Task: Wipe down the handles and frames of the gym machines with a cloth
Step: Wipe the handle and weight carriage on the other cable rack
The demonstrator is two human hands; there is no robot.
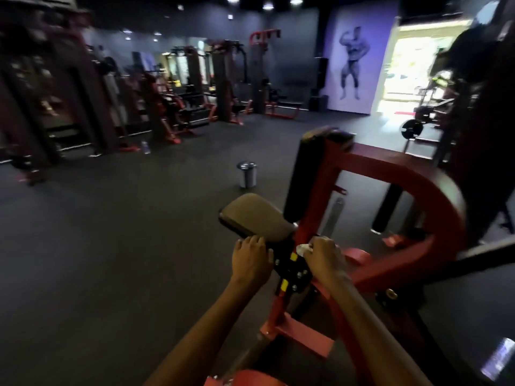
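A red-framed gym machine [390, 168] stands in front of me, with a black seat pad [253, 215] and an upright black back pad [303, 174]. My left hand [250, 260] rests on the near edge of the seat pad, its fingers bent over the rim. My right hand [324, 256] grips a small white cloth [303, 249] and presses it against the red frame just beside the seat's black bracket [292, 270]. Most of the cloth is hidden under my fingers.
A silver bin [247, 174] stands on the dark rubber floor beyond the seat. Rows of red and black machines [172, 107] line the far left wall. A barbell with a plate [412, 129] lies at the right, near a bright doorway [412, 71].
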